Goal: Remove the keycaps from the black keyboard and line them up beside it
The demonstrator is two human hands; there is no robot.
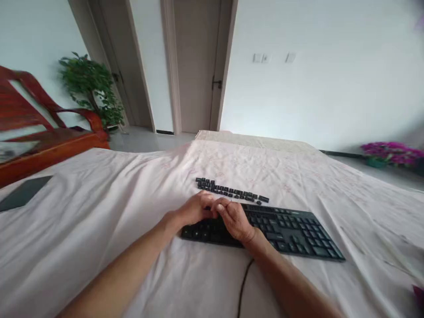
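Red wooden chair (49, 132), potted plant (91, 88), purple flowers (392, 152), dark tablet (23, 193)

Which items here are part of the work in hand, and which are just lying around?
In use:
- keyboard, both hands on its left end
- left hand
- right hand
- loose keycaps, in rows just behind the keyboard
- keyboard cable

Lying about:
- dark flat pad at the left edge of the cloth
- wooden chair
- potted plant
- purple flowers

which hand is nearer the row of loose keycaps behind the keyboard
Left. The left hand lies just below the keycaps' left end; the right hand sits lower on the keyboard.
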